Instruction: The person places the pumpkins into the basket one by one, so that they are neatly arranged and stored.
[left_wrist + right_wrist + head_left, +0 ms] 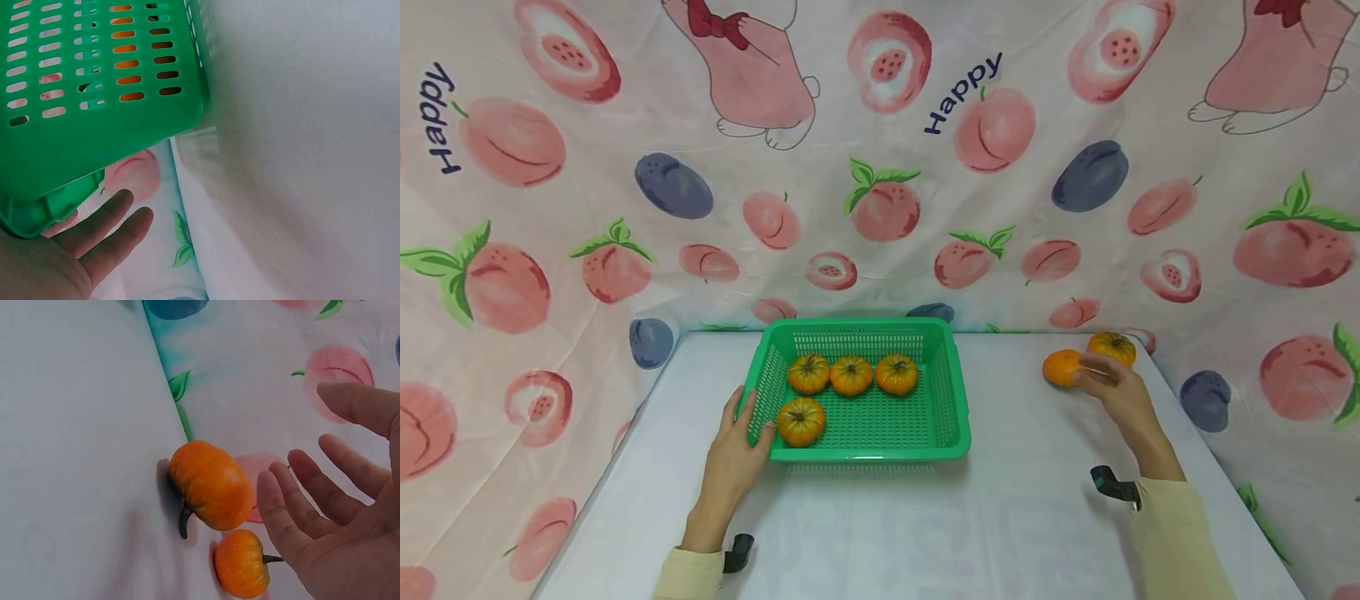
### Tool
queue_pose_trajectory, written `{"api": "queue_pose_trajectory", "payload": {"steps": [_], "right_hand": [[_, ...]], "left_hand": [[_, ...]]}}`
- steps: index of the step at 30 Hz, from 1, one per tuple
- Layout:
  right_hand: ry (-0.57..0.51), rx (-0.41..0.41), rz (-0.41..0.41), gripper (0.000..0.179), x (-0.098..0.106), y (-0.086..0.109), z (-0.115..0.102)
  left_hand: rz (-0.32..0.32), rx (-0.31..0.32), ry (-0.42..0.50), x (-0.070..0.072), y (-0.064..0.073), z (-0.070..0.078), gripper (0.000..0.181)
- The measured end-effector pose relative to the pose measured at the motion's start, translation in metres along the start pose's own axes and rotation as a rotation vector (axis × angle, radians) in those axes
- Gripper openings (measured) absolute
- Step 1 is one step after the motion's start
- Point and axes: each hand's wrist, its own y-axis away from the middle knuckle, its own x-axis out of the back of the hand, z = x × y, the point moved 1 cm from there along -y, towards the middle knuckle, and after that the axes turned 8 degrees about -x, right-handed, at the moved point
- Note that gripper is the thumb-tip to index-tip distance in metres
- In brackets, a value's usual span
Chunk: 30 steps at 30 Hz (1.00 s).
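An orange pumpkin (1059, 367) sits just beside another pumpkin (1115, 342) at the far right of the desk (880, 533). The right grip (1114, 387) is at this pair, released, fingers extended and thumb spread; contact is unclear. 4 more pumpkins (851, 376) lie in the green basket (868, 455), with the left grip (733, 454) at its left rim, fingers fairly straight. The step appears to be reaching for 1 pumpkin; next calls for closing the fingers around it without nudging its neighbour.
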Motion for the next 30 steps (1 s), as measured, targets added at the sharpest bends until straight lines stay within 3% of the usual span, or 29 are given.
{"api": "queue_pose_trajectory", "payload": {"steps": [11,22,30], "right_hand": [[-0.072,-0.176,0.115,0.065,0.000,-0.014,0.015],[-0.016,-0.202,0.091,0.080,0.003,-0.034,0.039],[-0.017,-0.222,0.046,0.084,0.000,-0.045,0.042]], "left_hand": [[-0.001,0.000,0.004,-0.001,0.000,-0.001,0.065],[0.020,-0.017,-0.004,-0.001,0.000,-0.001,0.065],[0.020,-0.019,-0.013,0.000,0.000,0.000,0.065]]}}
